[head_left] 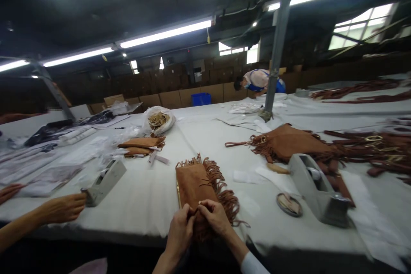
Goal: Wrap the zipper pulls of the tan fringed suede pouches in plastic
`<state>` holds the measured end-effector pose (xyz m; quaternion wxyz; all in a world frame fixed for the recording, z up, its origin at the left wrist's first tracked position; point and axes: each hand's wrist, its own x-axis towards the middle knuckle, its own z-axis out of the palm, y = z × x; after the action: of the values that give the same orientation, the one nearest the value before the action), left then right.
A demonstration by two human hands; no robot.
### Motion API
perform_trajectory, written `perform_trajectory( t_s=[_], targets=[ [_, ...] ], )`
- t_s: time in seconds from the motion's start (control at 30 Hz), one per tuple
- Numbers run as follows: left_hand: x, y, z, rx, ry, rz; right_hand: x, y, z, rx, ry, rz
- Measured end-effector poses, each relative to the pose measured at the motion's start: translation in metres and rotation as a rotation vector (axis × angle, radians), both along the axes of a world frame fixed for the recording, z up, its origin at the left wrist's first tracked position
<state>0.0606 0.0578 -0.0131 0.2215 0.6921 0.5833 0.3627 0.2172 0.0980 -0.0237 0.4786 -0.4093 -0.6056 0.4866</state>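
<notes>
A brown suede bag (192,184) with long fringe lies on the white-covered table in front of me. My left hand (180,227) is closed in a pinch at the near part of the bag. Right beside it, my right hand (215,218) also pinches there, thumb and forefinger together. The fingertips of both hands nearly meet over the suede; the small part between them is hard to make out. Loose fringe (227,195) spreads to the right of the bag. A gold-coloured edge (178,192) runs along its left side.
Tape dispensers stand left (105,182) and right (321,192). A small round dish (289,204) lies near the right one. Brown bags (285,143) and straps lie right; folded pieces (141,145) and a plastic bag (159,120) lie ahead. A co-worker's hand (66,207) is at left.
</notes>
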Motion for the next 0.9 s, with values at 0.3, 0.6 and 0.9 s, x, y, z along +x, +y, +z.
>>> perform_trajectory(
  t_s=[0.3,0.6,0.9],
  targets=[
    [-0.013,0.014,0.001,-0.18,-0.011,-0.278,0.0,-0.003,-0.002,-0.005,-0.049,-0.025],
    [-0.01,0.024,-0.014,-0.195,-0.178,-0.077,0.11,0.017,0.024,-0.047,-0.586,-0.515],
    [0.02,0.023,-0.022,-0.221,-0.284,0.008,0.158,0.035,0.004,-0.226,-0.756,-0.522]
  ],
)
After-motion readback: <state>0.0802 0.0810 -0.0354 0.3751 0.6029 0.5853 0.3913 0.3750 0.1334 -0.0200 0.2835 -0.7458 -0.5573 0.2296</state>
